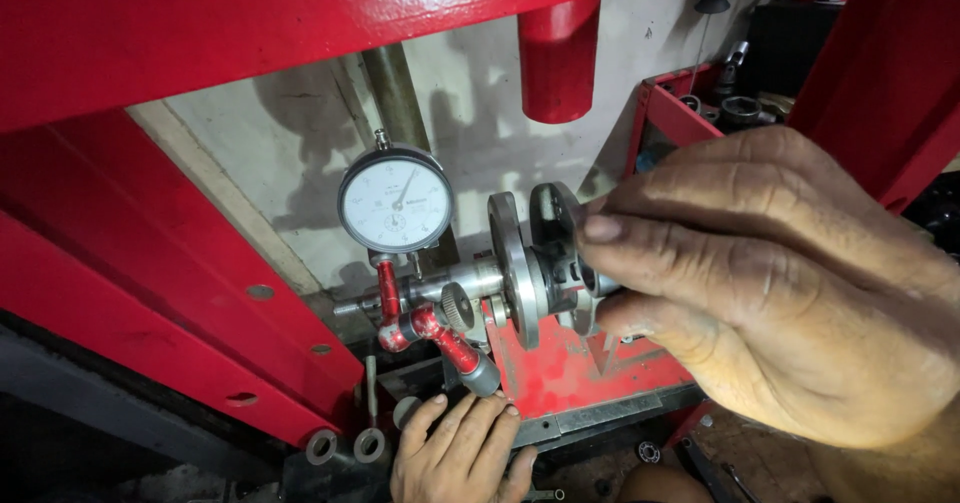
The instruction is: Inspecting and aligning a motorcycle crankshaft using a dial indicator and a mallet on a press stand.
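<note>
Right now I have my right hand (790, 283) at three o'clock, its grip pinched on the crankshaft (535, 263), which sits at the centre of the red press frame (200, 33). My left hand (460, 453), at six o'clock, rests flat with fingers spread, holding nothing, below the indicator's jointed arm (440, 328). The dial gauge (395, 201) stands at ten o'clock of the crank. I judge this a runout check; next comes a slow, steady turn.
</note>
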